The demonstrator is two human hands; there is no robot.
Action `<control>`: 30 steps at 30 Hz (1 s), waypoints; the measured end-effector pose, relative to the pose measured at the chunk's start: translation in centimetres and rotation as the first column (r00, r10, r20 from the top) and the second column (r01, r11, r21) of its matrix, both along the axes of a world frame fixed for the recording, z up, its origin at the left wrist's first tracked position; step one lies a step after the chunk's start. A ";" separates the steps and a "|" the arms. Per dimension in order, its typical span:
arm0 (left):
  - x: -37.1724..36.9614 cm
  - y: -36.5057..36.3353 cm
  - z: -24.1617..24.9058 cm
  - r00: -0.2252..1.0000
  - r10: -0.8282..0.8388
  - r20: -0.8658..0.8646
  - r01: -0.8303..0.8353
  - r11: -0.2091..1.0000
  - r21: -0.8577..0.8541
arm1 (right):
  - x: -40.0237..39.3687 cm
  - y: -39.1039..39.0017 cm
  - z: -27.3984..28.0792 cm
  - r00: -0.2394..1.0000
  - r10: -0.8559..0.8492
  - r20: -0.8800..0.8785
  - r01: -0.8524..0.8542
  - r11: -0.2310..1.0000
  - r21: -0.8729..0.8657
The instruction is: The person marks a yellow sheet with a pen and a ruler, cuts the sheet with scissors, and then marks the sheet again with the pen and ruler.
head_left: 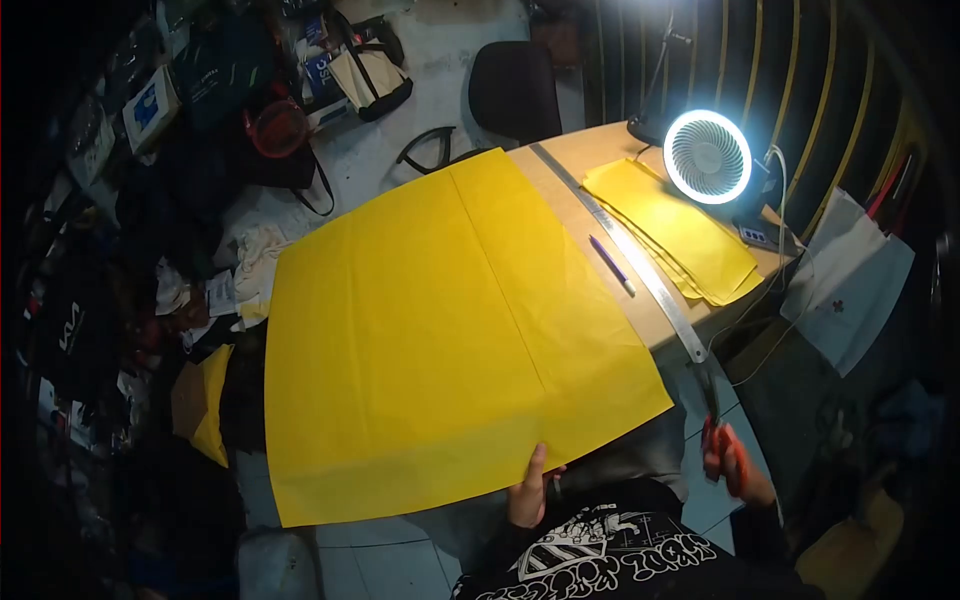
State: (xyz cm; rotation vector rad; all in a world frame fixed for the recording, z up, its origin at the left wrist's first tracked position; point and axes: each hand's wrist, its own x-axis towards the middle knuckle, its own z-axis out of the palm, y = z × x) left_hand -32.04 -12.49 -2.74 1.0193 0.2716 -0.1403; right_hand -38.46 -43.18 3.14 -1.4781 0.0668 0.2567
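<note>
A large yellow sheet (400,330) with a dark line running down it spreads over the table and hangs past its near edge. My left hand (532,488) pinches the sheet's near edge, thumb on top and the other fingers mostly hidden beneath. To the right, away from the sheet, my right hand (735,470) is closed on orange-handled scissors (738,462), whose blades point up toward the end of a metal ruler (650,275). Between sheet and ruler lies a purple pen (612,265).
Folded yellow sheets (680,230) lie on the wooden table (545,185) beside a lit ring-shaped fan (707,157). Beyond the table stands a dark chair (513,90). Bags and clutter fill the left side. A white bag (850,280) hangs at right.
</note>
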 end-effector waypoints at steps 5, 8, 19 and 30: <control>0.1 -0.2 0.0 1.000 0.012 0.027 -0.013 0.999 0.036 | -4.1 0.4 -0.2 0.862 0.371 -0.345 -0.484 0.803 -0.347; 0.3 -0.2 -0.6 0.998 0.005 0.067 -0.013 0.994 0.106 | -3.5 2.6 0.2 0.769 0.418 -0.483 -0.619 0.674 -0.403; 0.0 -0.4 1.2 0.994 0.019 0.109 -0.033 0.992 0.124 | -1.9 7.1 -1.0 0.812 0.464 -0.353 -0.573 0.747 -0.336; -0.3 -1.0 0.9 0.998 0.041 0.041 -0.046 0.990 0.130 | -1.1 10.7 -1.6 0.883 0.443 -0.153 -0.468 0.847 -0.253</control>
